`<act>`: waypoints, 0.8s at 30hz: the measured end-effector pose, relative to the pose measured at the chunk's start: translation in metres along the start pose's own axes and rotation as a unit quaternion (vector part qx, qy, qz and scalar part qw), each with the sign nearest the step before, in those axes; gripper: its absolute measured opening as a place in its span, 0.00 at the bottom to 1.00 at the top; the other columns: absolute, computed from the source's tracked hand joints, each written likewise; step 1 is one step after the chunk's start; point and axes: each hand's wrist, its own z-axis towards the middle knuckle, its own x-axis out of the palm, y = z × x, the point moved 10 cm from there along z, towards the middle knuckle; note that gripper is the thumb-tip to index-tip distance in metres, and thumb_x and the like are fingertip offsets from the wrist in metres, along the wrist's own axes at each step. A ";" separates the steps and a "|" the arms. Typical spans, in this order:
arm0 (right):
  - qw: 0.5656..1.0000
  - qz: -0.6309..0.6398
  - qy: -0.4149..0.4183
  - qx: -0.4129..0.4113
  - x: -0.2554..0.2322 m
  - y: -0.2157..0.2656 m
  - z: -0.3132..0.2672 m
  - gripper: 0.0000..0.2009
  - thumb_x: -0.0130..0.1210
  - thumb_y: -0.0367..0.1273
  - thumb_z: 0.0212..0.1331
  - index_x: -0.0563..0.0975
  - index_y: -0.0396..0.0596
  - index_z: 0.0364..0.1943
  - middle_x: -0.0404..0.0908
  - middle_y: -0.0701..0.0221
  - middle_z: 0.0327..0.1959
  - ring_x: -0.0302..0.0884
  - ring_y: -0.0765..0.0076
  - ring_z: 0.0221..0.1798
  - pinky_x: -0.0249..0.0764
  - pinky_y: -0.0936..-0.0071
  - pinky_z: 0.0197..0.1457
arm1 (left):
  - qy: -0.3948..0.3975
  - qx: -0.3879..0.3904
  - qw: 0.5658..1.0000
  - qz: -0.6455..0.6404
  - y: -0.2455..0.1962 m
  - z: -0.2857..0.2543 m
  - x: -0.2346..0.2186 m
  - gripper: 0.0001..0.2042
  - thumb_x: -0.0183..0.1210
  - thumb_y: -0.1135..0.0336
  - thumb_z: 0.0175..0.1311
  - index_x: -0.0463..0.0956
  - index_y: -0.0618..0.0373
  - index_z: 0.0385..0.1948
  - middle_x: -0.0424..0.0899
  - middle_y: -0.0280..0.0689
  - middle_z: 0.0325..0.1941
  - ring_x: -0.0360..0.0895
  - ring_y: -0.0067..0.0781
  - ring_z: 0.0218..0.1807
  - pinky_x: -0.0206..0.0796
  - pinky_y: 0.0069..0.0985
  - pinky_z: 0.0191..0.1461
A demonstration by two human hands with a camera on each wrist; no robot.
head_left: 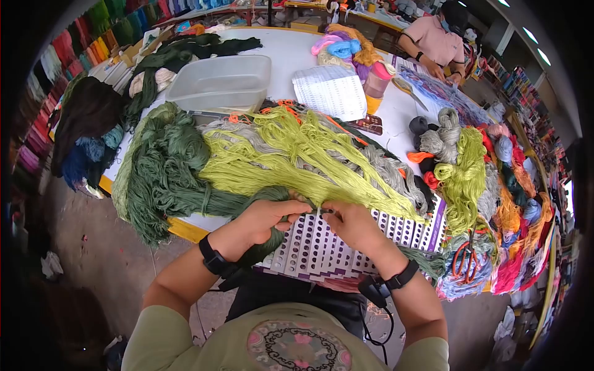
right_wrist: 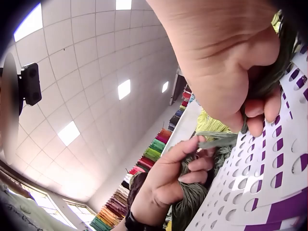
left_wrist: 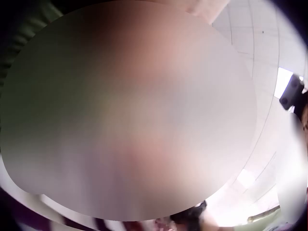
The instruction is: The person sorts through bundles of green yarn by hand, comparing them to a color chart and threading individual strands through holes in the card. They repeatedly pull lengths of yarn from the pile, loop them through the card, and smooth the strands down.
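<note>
My left hand (head_left: 266, 219) grips a skein of dark green thread (head_left: 229, 201), its strands wrapped through the curled fingers in the right wrist view. Close beside it, my right hand (head_left: 356, 226) pinches the end of the same green thread, fingers curled. A short stretch of green strand (right_wrist: 219, 141) runs between the two hands. Under them lie white cards with rows of punched holes (head_left: 309, 247) and purple edges. Bright yellow-green thread (head_left: 297, 161) spreads just beyond the hands. Most of the left wrist view is blurred out.
A larger green pile (head_left: 164, 161) lies left. A clear plastic bin (head_left: 216, 83), a printed sheet (head_left: 331, 89) and a pink-lidded jar (head_left: 378, 77) stand behind. Red-handled scissors (head_left: 464, 260) lie right among coloured skeins. Another person (head_left: 436, 43) works at the far right.
</note>
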 end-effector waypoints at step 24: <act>0.993 -0.078 0.091 -0.015 0.001 -0.001 0.004 0.23 0.61 0.49 0.51 0.67 0.53 0.44 0.79 0.56 0.28 0.78 0.46 0.38 0.70 0.56 0.41 | -0.082 0.001 0.985 -0.150 -0.073 -0.091 -0.117 0.12 0.49 0.62 0.68 0.66 0.55 0.23 0.59 0.24 0.15 0.54 0.15 0.12 0.42 0.14 0.12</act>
